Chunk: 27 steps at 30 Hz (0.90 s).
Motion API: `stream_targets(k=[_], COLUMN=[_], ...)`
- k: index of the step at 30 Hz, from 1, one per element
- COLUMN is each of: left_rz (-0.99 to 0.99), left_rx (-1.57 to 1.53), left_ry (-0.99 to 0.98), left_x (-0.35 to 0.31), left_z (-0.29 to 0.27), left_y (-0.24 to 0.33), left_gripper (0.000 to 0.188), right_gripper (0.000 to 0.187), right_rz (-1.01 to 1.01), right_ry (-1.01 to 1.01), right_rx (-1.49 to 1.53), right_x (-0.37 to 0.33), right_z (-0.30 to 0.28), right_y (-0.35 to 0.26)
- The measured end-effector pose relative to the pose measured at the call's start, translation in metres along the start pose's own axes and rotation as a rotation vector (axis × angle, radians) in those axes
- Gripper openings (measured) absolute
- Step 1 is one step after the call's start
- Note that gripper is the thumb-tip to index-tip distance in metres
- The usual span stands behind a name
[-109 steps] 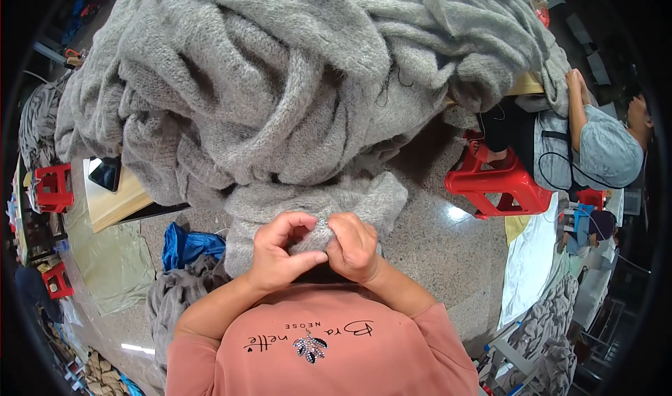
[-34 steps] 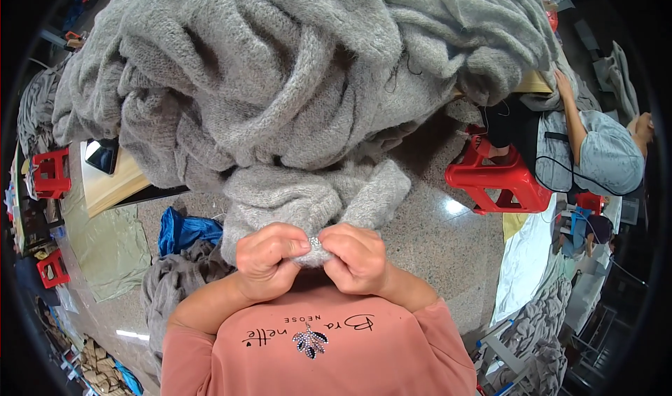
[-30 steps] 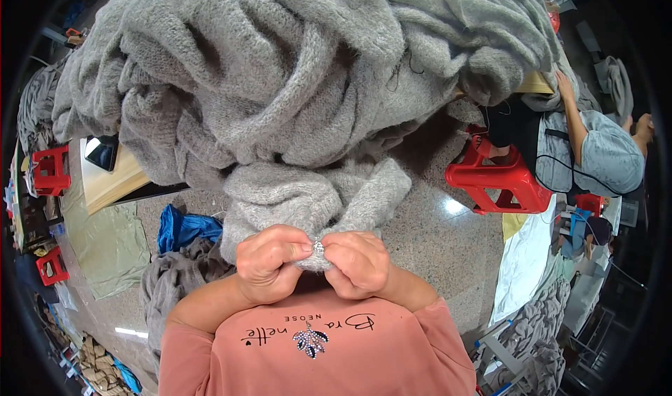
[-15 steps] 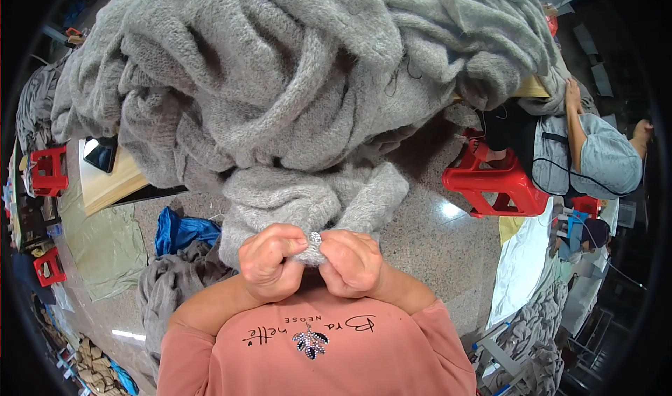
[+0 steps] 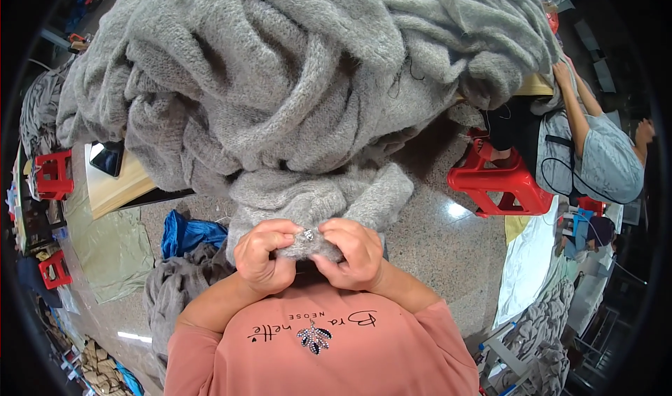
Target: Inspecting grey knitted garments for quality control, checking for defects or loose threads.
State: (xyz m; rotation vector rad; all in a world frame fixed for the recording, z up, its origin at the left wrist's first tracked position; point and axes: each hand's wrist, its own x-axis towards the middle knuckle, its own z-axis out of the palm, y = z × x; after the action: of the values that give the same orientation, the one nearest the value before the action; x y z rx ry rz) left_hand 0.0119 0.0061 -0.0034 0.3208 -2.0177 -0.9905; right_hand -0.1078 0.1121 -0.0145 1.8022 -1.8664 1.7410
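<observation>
Close to my chest I pinch a grey knit garment (image 5: 320,196) between both hands. My left hand (image 5: 267,257) is closed on its edge, and my right hand (image 5: 352,253) grips the same edge a short way across. A short stretch of knit spans the gap between them. On that stretch sits a small, bright whitish patch (image 5: 308,234), too small to make out. Beyond my hands a big heap of the same grey knit fabric (image 5: 231,67) covers the table, and a few dark loose threads hang on it.
A phone (image 5: 106,158) lies on the wooden tabletop (image 5: 119,189) at left. Blue cloth (image 5: 185,235) and darker knitwear (image 5: 185,277) lie beside my left arm. At right a red stool (image 5: 500,182) stands near a co-worker (image 5: 595,147), whose hand touches the fabric.
My hands have moved slightly apart, so more knit shows between them. The whitish patch now faces up more openly. At right, the co-worker's arms have shifted along the heap's edge.
</observation>
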Motion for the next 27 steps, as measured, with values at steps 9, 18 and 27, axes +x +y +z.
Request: stream_targets(k=[9, 18, 27], left_rz=[-0.113, -0.538, -0.402], left_rx=[0.058, 0.220, 0.129], left_ry=[-0.138, -0.380, -0.390], left_x=[0.010, 0.003, 0.012], left_z=[0.001, -0.009, 0.008], left_y=[-0.007, -0.045, -0.013], left_gripper=[0.015, 0.007, 0.007], right_gripper=[0.046, 0.033, 0.013], right_rz=[0.089, 0.410, 0.510], right_ry=[-0.233, -0.291, -0.298], right_rx=[0.039, -0.291, 0.323], right_x=[0.005, -0.027, -0.012], right_z=[-0.004, -0.028, 0.006], right_y=[0.013, 0.052, 0.023])
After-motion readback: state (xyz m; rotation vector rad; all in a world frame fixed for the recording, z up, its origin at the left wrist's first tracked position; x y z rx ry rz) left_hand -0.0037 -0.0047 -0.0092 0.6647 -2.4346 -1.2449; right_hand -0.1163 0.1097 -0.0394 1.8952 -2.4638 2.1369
